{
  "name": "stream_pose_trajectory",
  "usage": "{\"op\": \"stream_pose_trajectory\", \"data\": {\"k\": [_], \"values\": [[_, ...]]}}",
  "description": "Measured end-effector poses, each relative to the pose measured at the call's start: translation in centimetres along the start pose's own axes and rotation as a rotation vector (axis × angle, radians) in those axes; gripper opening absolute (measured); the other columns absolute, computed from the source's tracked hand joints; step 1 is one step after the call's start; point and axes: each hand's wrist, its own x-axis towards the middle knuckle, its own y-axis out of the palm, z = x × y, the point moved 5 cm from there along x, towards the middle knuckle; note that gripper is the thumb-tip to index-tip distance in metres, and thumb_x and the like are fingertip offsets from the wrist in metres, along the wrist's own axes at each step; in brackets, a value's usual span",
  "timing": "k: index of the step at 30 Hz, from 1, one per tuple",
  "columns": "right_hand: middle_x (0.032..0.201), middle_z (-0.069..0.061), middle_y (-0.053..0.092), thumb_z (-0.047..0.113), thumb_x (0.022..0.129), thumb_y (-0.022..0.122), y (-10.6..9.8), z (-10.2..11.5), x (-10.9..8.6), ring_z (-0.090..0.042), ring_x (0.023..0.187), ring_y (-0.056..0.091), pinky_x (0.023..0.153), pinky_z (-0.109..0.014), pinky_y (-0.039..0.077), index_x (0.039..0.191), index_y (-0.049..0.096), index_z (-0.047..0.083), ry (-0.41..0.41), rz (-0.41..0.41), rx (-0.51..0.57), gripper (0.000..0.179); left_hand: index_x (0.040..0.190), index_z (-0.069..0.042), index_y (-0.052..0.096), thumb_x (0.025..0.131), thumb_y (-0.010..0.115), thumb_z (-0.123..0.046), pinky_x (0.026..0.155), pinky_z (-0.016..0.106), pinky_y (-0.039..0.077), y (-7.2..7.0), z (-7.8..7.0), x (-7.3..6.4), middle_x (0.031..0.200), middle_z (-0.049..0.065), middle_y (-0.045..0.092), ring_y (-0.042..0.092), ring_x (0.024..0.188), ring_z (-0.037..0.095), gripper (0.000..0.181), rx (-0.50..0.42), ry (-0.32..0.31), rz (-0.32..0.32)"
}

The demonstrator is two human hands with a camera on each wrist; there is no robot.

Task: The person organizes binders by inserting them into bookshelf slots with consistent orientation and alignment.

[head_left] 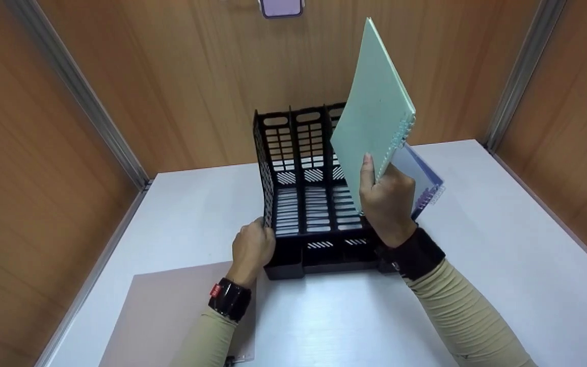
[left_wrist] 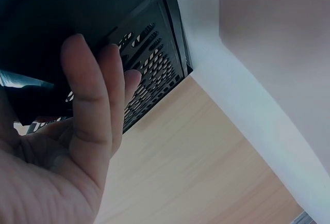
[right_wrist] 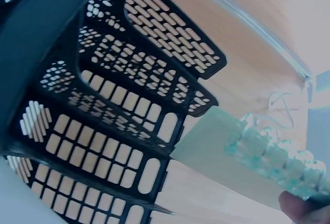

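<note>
A black file rack (head_left: 319,237) with slatted, divided compartments stands on the white table. My left hand (head_left: 252,248) grips its front left edge; in the left wrist view, the fingers (left_wrist: 90,95) lie along the rack's perforated side (left_wrist: 154,69). With the thumb on its cover, my right hand (head_left: 389,201) holds a mint-green spiral notebook (head_left: 375,107) raised at a tilt over the rack's right part. Behind that hand a purple spiral notebook (head_left: 428,191) leans at the rack's right side; its lower part is hidden. The green notebook's coil (right_wrist: 278,157) shows in the right wrist view.
A flat pinkish cover or notebook (head_left: 171,311) lies at the table's front left, partly under my left forearm. Wood-grain panels (head_left: 196,92) enclose the back and sides. A phone-like purple object (head_left: 282,7) shows at the top of the back panel.
</note>
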Motion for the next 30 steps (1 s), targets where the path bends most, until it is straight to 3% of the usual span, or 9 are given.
{"op": "stream_pose_trajectory", "data": {"k": [7, 12, 17, 22, 27, 30], "values": [[0.069, -0.018, 0.067, 0.009, 0.099, 0.063, -0.1, -1.5, -0.7, -0.028, 0.050, 0.057, 0.048, -0.050, 0.052, 0.087, 0.067, -0.008, 0.034, -0.030, -0.043, 0.021, 0.105, 0.003, 0.074, 0.093, 0.047, -0.010, 0.064, 0.049, 0.055, 0.1, -0.1, 0.0, 0.096, 0.021, 0.075, 0.069, 0.074, 0.029, 0.032, 0.021, 0.018, -0.004], [0.079, -0.022, 0.069, 0.009, 0.099, 0.063, -0.5, -2.1, -0.9, -0.029, 0.056, 0.059, 0.054, -0.053, 0.053, 0.097, 0.066, -0.011, 0.038, -0.039, -0.069, 0.021, 0.105, 0.002, 0.074, 0.093, 0.047, -0.009, 0.064, 0.049, 0.055, 0.1, 0.0, 0.1, 0.095, 0.021, 0.075, 0.069, 0.073, 0.029, 0.032, 0.027, 0.015, -0.007], [0.079, -0.021, 0.066, 0.008, 0.099, 0.064, -0.9, -2.6, -1.2, -0.030, 0.060, 0.058, 0.058, -0.052, 0.053, 0.101, 0.064, -0.012, 0.047, -0.054, -0.045, 0.021, 0.104, 0.002, 0.074, 0.093, 0.048, -0.011, 0.066, 0.051, 0.055, 0.1, 0.1, 0.2, 0.097, 0.022, 0.075, 0.071, 0.078, 0.032, 0.031, 0.035, 0.009, -0.001], [0.091, -0.025, 0.069, 0.006, 0.098, 0.064, -1.1, -2.9, -1.6, -0.036, 0.076, 0.067, 0.075, -0.054, 0.056, 0.115, 0.063, -0.015, 0.074, -0.052, -0.006, 0.027, 0.101, 0.000, 0.074, 0.093, 0.048, -0.012, 0.067, 0.052, 0.055, 0.0, 0.1, 0.1, 0.096, 0.022, 0.075, 0.072, 0.080, 0.034, 0.030, 0.034, -0.003, 0.005], [0.098, -0.025, 0.071, 0.005, 0.097, 0.065, -1.3, -3.0, -2.0, -0.037, 0.084, 0.070, 0.082, -0.053, 0.057, 0.118, 0.063, -0.015, 0.069, -0.052, 0.023, 0.029, 0.111, 0.003, 0.073, 0.093, 0.047, -0.011, 0.070, 0.052, 0.056, 0.0, 0.1, 0.0, 0.102, 0.024, 0.074, 0.072, 0.084, 0.036, 0.034, 0.036, -0.007, 0.016], [0.110, -0.026, 0.070, 0.005, 0.098, 0.063, -1.5, -3.0, -2.1, -0.037, 0.097, 0.071, 0.092, -0.051, 0.055, 0.127, 0.058, -0.015, 0.057, -0.056, 0.039, 0.036, 0.113, 0.003, 0.073, 0.093, 0.048, -0.011, 0.071, 0.052, 0.056, -0.1, -0.1, 0.0, 0.103, 0.024, 0.074, 0.072, 0.084, 0.036, 0.035, 0.035, -0.007, 0.018]]}}
